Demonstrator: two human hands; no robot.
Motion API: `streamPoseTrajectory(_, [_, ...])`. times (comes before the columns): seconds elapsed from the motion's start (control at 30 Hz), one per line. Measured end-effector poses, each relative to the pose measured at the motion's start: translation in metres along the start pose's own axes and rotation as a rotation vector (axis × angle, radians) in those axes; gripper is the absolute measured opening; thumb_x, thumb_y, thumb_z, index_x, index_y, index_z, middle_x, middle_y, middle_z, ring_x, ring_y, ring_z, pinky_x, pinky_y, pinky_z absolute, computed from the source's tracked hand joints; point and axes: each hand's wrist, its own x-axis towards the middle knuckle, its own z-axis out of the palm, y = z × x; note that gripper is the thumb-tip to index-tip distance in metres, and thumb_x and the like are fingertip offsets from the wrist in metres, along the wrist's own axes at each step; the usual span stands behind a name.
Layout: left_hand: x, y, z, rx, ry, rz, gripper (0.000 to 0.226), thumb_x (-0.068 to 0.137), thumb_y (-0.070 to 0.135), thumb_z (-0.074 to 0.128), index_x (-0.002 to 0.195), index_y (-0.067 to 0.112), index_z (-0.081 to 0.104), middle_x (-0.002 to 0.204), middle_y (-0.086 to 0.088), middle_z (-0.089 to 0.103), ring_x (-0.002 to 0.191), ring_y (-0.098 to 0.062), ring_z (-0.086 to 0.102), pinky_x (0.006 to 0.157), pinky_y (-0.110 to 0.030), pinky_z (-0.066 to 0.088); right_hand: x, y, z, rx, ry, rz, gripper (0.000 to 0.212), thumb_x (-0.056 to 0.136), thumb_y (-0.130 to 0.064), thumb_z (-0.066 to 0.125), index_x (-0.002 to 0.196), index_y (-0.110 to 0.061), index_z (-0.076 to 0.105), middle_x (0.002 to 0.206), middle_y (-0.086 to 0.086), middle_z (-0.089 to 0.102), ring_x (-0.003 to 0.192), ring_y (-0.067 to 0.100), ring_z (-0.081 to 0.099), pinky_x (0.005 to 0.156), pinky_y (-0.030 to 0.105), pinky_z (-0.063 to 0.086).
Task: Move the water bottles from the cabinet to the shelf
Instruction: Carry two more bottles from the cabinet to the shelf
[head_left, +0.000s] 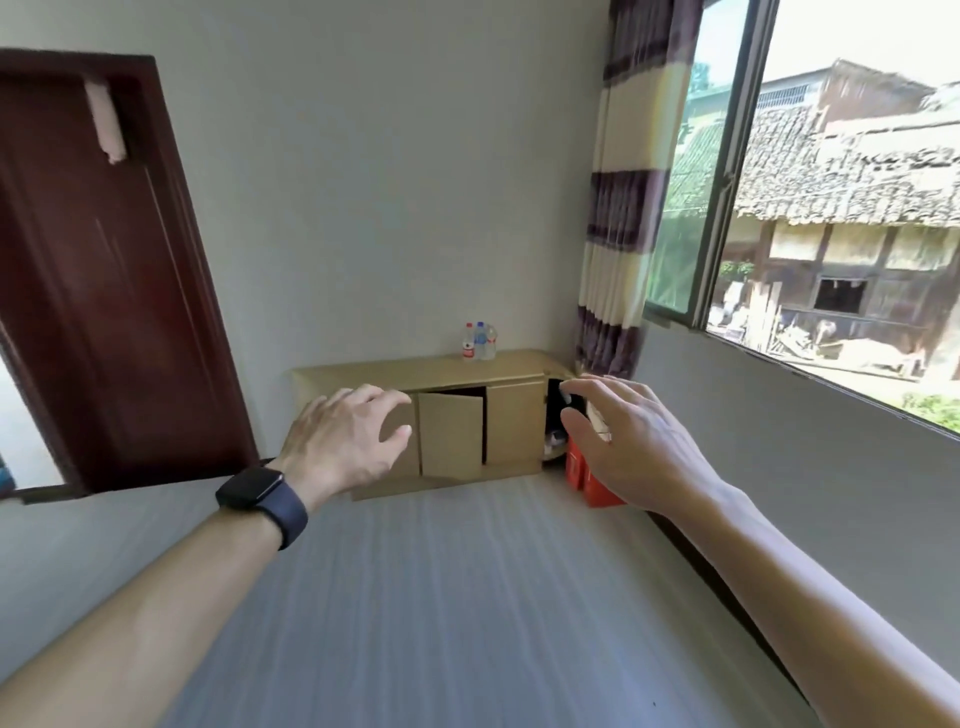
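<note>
A low light-wood cabinet (511, 426) stands against the far wall. One middle door (451, 434) is ajar and the rightmost compartment (557, 410) is dark and open. On the cabinet top stand a few clear water bottles (479, 341), close together. My left hand (349, 435), with a dark watch on its wrist, reaches forward with fingers spread and holds nothing. My right hand (631, 436) is also stretched out, fingers apart and empty, in front of the open right compartment. What is inside that compartment is too dark to tell.
An orange-red box (587, 478) sits on the floor beside the cabinet's right end, partly behind my right hand. A dark red door (109, 291) is at the left. A striped curtain (621, 208) and a window (831, 208) fill the right. Grey floor (441, 597) lies between me and the cabinet.
</note>
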Motion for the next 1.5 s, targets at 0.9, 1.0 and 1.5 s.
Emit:
streamPoseTrajectory(0.9, [0.526, -0.075, 0.211, -0.015, -0.046, 0.097, 0.045, 0.096, 0.052, 0.04, 0.139, 0.038, 0.044, 0.141, 0.008, 0.052, 0.127, -0.019, 0.049, 0.103, -0.038, 0.041, 0.466, 0.22, 0.21, 0.012, 0.089, 0.016, 0.038, 0.102, -0.044, 0.043, 0.139, -0.038, 0.047, 0.141, -0.018, 0.051, 0.138, 0.009, 0.032, 0.101, 0.023, 0.029])
streamPoseTrajectory(1.0, [0.593, -0.069, 0.23, 0.008, -0.051, 0.061, 0.045, 0.096, 0.053, 0.039, 0.139, 0.039, 0.043, 0.141, 0.009, 0.052, 0.127, -0.019, 0.049, 0.101, -0.038, 0.042, 0.522, 0.261, 0.225, 0.016, 0.082, -0.001, 0.038, 0.102, -0.041, 0.043, 0.14, -0.037, 0.047, 0.143, -0.017, 0.05, 0.14, 0.009, 0.03, 0.107, 0.026, 0.03])
streamPoseTrajectory(1.5, [0.843, -0.056, 0.369, 0.06, -0.066, 0.056, 0.047, 0.096, 0.054, 0.039, 0.141, 0.04, 0.043, 0.144, 0.01, 0.049, 0.138, -0.016, 0.036, 0.109, -0.039, 0.032, 0.727, 0.43, 0.325, -0.053, -0.019, 0.033, 0.04, 0.103, -0.043, 0.039, 0.143, -0.038, 0.044, 0.143, -0.018, 0.05, 0.143, 0.012, 0.027, 0.111, 0.039, 0.036])
